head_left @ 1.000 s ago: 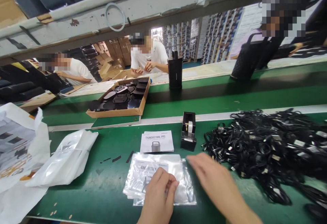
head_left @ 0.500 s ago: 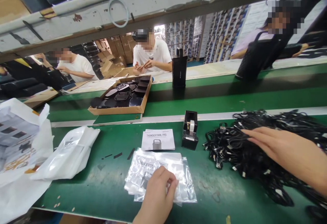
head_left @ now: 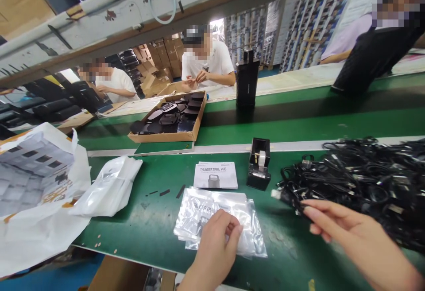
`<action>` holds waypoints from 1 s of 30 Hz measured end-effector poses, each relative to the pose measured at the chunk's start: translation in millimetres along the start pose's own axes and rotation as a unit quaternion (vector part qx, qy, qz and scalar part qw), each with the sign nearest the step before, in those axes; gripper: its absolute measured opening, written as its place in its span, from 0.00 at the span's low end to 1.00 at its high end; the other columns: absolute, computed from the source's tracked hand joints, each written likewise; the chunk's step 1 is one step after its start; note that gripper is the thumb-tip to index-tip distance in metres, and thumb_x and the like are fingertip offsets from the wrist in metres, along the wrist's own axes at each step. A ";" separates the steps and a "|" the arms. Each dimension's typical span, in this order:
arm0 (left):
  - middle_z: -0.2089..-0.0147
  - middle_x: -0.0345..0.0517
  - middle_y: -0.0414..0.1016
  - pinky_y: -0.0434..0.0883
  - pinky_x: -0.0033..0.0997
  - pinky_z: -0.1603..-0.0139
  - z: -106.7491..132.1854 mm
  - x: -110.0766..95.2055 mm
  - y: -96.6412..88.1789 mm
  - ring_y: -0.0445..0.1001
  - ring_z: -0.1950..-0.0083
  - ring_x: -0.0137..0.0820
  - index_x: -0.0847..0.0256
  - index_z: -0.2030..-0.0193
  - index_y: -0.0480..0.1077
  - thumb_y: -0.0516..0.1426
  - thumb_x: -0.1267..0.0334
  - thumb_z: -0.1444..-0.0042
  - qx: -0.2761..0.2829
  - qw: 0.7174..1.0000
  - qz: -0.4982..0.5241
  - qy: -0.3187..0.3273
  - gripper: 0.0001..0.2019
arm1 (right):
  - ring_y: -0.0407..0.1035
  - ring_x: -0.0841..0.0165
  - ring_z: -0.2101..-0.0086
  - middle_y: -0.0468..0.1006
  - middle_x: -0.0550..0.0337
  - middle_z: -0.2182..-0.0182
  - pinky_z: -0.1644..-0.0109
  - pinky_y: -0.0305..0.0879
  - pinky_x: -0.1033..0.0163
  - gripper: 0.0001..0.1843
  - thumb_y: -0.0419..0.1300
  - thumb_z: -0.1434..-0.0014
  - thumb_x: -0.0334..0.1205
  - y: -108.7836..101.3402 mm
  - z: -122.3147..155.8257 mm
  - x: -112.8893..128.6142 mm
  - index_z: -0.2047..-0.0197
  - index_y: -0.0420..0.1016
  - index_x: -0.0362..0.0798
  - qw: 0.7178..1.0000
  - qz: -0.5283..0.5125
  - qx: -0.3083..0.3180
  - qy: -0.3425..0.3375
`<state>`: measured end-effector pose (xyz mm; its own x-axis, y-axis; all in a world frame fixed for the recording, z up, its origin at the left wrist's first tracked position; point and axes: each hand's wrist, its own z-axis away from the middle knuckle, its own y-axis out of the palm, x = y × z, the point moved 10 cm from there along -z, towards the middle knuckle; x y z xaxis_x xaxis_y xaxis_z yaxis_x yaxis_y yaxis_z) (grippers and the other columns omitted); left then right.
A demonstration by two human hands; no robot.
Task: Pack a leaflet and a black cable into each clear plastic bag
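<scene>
My left hand (head_left: 219, 242) rests on a stack of clear plastic bags (head_left: 191, 213) with printed booklets inside. Its thumb and fingers are pinched together at the top bag's right part. Between the thumb and fingers of my right hand (head_left: 348, 233) is a black cable (head_left: 292, 199), its whitish end pointing left. That cable lies at the near left edge of a large heap of black cables (head_left: 365, 180). Loose "Thunder Trail Pro" booklets (head_left: 215, 176) lie just beyond the bags, and a black tape dispenser (head_left: 259, 164) stands to their right.
White plastic packets (head_left: 108, 189) and a large open white bag (head_left: 40, 184) lie at left. Across the green table, a cardboard tray (head_left: 169, 116) holds dark parts. Black speakers (head_left: 247, 80) stand on the far strip. Several people sit opposite, under a low overhead beam (head_left: 116, 21).
My right hand has drawn back toward me from the heap, bringing a cable to its near edge. My left hand stays on the bags. The view has shifted slightly.
</scene>
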<state>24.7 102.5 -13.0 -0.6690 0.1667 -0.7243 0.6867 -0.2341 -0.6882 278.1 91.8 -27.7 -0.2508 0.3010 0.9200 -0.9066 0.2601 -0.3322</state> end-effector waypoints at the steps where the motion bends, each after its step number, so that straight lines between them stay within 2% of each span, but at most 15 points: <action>1: 0.69 0.42 0.70 0.63 0.28 0.67 -0.1 0.3 -0.6 0.68 0.67 0.31 0.59 0.69 0.66 0.50 0.68 0.41 -0.001 1.000 0.003 -0.004 0.07 | 0.68 0.66 0.81 0.75 0.60 0.84 0.77 0.66 0.64 0.21 0.63 0.56 0.55 21.3 7.0 -1.9 0.65 0.79 0.47 0.999 -0.008 0.040 0.004; 3: 0.69 0.42 0.69 0.63 0.28 0.67 0.0 0.9 -1.9 0.68 0.68 0.31 0.59 0.69 0.66 0.50 0.67 0.41 -0.006 1.000 0.013 -0.010 0.07 | 0.68 0.67 0.80 0.75 0.61 0.83 0.76 0.66 0.65 0.20 0.61 0.52 0.54 55.5 18.5 -5.4 0.64 0.79 0.47 0.995 -0.011 0.100 -0.004; 6: 0.69 0.41 0.69 0.63 0.28 0.67 1.6 6.1 -4.6 0.67 0.68 0.31 0.59 0.69 0.65 0.50 0.65 0.40 -0.022 0.998 0.050 -0.036 0.07 | 0.68 0.67 0.78 0.75 0.61 0.81 0.74 0.65 0.64 0.16 0.58 0.48 0.52 76.3 24.8 -6.3 0.65 0.80 0.50 0.990 0.064 0.115 -0.056; 9: 0.70 0.41 0.69 0.64 0.29 0.66 4.2 14.7 -6.6 0.68 0.68 0.31 0.59 0.69 0.65 0.50 0.62 0.40 -0.043 0.991 0.108 -0.065 0.08 | 0.69 0.66 0.75 0.76 0.59 0.75 0.70 0.66 0.64 0.15 0.55 0.44 0.50 84.3 26.5 -0.6 0.65 0.80 0.53 0.972 0.148 0.140 -0.115; 12: 0.69 0.41 0.69 0.65 0.29 0.63 5.2 21.0 -11.1 0.68 0.66 0.31 0.59 0.68 0.65 0.49 0.60 0.39 -0.075 0.982 0.156 -0.071 0.09 | 0.71 0.65 0.70 0.77 0.58 0.68 0.65 0.67 0.64 0.14 0.54 0.42 0.49 83.2 28.2 11.8 0.65 0.80 0.54 0.959 0.172 0.160 -0.159; 15: 0.68 0.42 0.69 0.65 0.28 0.63 5.4 25.9 -15.3 0.68 0.65 0.32 0.59 0.66 0.65 0.49 0.60 0.39 -0.097 0.974 0.188 -0.078 0.09 | 0.72 0.65 0.68 0.75 0.59 0.68 0.63 0.67 0.65 0.13 0.54 0.42 0.47 78.1 30.1 27.4 0.65 0.80 0.56 0.951 0.187 0.149 -0.198; 19: 0.69 0.41 0.68 0.65 0.28 0.64 6.5 14.4 -14.6 0.68 0.67 0.31 0.59 0.68 0.66 0.50 0.61 0.39 -0.087 0.984 0.153 -0.041 0.08 | 0.71 0.67 0.69 0.74 0.60 0.68 0.64 0.66 0.66 0.14 0.53 0.41 0.48 86.1 32.7 41.4 0.64 0.79 0.56 0.948 0.201 0.123 -0.215; 23: 0.68 0.42 0.67 0.65 0.28 0.64 8.9 -2.8 -13.6 0.67 0.67 0.30 0.60 0.69 0.66 0.50 0.62 0.39 -0.085 0.989 0.123 0.010 0.09 | 0.70 0.65 0.73 0.73 0.57 0.67 0.68 0.64 0.62 0.15 0.51 0.41 0.45 111.1 33.6 52.8 0.62 0.78 0.52 0.946 0.239 0.088 -0.199; 26: 0.68 0.42 0.67 0.65 0.28 0.64 6.2 -6.7 -20.9 0.68 0.67 0.30 0.60 0.67 0.67 0.49 0.61 0.38 -0.099 0.984 0.150 0.020 0.10 | 0.70 0.65 0.75 0.75 0.59 0.73 0.71 0.62 0.64 0.15 0.50 0.42 0.40 132.6 38.2 69.9 0.67 0.78 0.51 0.943 0.229 0.125 -0.207; 28: 0.68 0.42 0.67 0.66 0.28 0.64 2.5 -3.4 -33.3 0.68 0.67 0.30 0.60 0.67 0.66 0.49 0.60 0.38 -0.124 0.975 0.185 0.008 0.10 | 0.68 0.68 0.78 0.73 0.63 0.80 0.73 0.61 0.66 0.20 0.47 0.39 0.41 141.0 43.5 86.6 0.73 0.77 0.51 0.938 0.205 0.172 -0.219; 30: 0.70 0.40 0.67 0.66 0.27 0.66 -1.3 2.4 -49.1 0.68 0.68 0.30 0.60 0.68 0.65 0.50 0.58 0.39 -0.151 0.962 0.229 -0.013 0.10 | 0.67 0.69 0.78 0.74 0.65 0.82 0.74 0.60 0.68 0.23 0.45 0.36 0.44 147.9 49.6 105.6 0.75 0.77 0.50 0.928 0.175 0.238 -0.229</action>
<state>-10.2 115.7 18.9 -0.2817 0.0871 -0.9555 0.9594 0.0118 -0.2818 100.7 116.6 30.6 -0.5769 -0.1590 0.8012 -0.7623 -0.2476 -0.5980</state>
